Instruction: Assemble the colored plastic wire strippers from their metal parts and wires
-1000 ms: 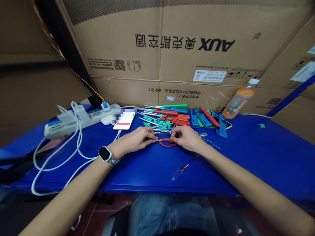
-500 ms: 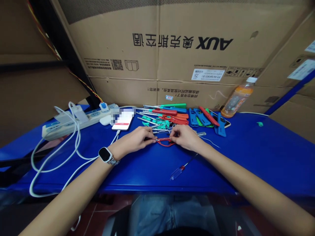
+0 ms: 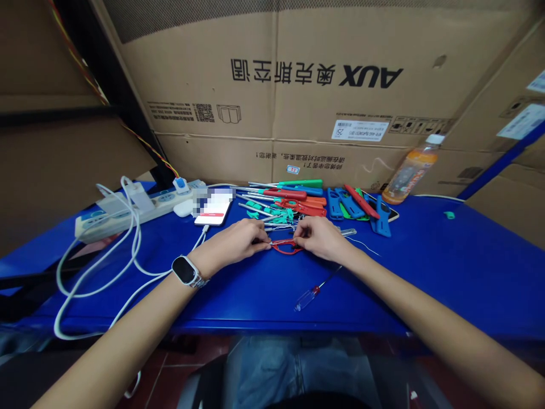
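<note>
Both hands meet over a small red plastic-handled tool (image 3: 286, 246) lying on the blue table (image 3: 426, 267). My left hand (image 3: 235, 240), with a smartwatch (image 3: 184, 270) on its wrist, pinches the tool's left end, where a metal tip shows. My right hand (image 3: 320, 236) has its fingers closed on the tool's right end. Just behind the hands lies a heap of red, green and blue screwdrivers and small tools (image 3: 292, 200). A small screwdriver (image 3: 314, 292) with a clear and red handle lies near my right forearm.
A phone (image 3: 214, 207) on a white cable and a power strip (image 3: 136, 205) with white cords sit at the left. Blue plastic holders (image 3: 357, 207) and an orange bottle (image 3: 409, 170) stand at the right. Big cardboard boxes (image 3: 298, 85) wall off the back.
The hands stay on the red tool with only slight finger shifts. The view has drifted a little.
</note>
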The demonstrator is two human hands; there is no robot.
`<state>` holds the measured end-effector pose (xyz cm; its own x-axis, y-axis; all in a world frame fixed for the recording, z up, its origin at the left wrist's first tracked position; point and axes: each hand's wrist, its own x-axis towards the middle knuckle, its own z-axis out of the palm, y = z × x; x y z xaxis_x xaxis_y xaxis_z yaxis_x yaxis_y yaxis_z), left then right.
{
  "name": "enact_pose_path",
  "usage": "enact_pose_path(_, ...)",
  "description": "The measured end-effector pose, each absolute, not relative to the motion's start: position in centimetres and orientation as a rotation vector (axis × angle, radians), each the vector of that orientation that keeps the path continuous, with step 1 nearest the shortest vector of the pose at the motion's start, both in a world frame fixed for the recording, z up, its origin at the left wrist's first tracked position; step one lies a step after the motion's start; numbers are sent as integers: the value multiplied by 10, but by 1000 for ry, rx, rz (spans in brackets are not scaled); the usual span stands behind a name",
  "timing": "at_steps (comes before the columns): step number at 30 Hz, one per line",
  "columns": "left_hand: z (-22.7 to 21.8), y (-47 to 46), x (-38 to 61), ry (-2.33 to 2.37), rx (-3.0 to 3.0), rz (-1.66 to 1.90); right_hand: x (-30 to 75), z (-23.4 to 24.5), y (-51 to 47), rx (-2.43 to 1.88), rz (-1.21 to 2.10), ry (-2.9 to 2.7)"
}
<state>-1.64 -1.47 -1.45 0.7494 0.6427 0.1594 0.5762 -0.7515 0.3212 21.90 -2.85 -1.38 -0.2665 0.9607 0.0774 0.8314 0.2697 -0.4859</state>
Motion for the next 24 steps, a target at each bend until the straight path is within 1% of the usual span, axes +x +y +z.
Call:
enact_pose_path(4,-13,-13,-18,944,2696,397,218,-14,-30,-1622,493,-2172)
enact_pose_path(12,-11,-12,-24,1001,2444,487,218,-14,-32,-1615,511,-2153)
enact_pose_path(24,-9,-13,-24,894,2540,392,218,-14,-32,-1603,493,-2166)
